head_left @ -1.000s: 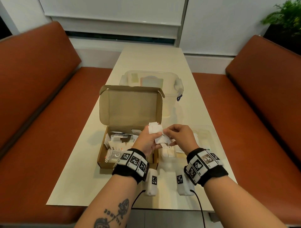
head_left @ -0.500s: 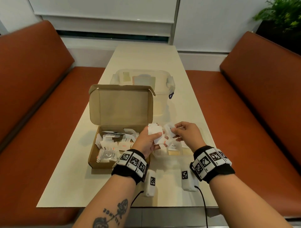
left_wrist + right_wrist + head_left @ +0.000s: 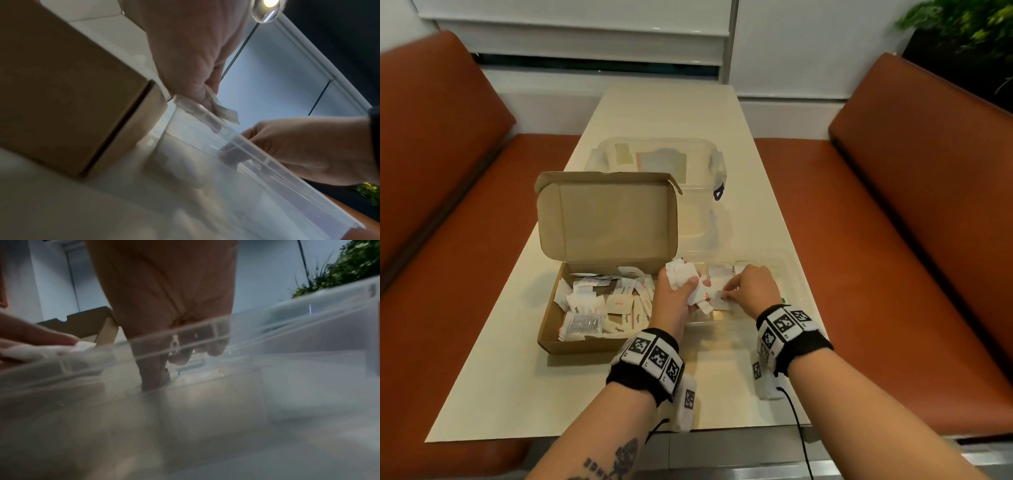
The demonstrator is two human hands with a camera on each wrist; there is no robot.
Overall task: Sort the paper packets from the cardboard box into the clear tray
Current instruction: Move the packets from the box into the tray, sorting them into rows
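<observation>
The open cardboard box [image 3: 551, 322] sits left of centre on the table, its lid up, with several white paper packets [image 3: 599, 305] loose inside. The clear tray [image 3: 767, 256] lies just right of it. My left hand [image 3: 688, 284] hovers over the tray's left end and grips a bunch of white packets [image 3: 681, 274], seen too in the left wrist view as the bunch [image 3: 224, 113] above the tray rim [image 3: 246, 146]. My right hand [image 3: 727, 293] reaches down into a tray compartment and pinches one packet [image 3: 719, 299]; its fingertips [image 3: 152, 379] touch the tray floor.
A clear lidded container [image 3: 661, 154] stands behind the cardboard box. Orange bench seats [image 3: 448, 274] flank the cream table [image 3: 517, 394] on both sides. The table's near edge runs under my forearms. A plant [image 3: 962, 31] stands at the far right.
My right hand drew one packet off the bunch in my left hand and lowered it into the tray. My left hand stayed over the tray's left end with the bunch.
</observation>
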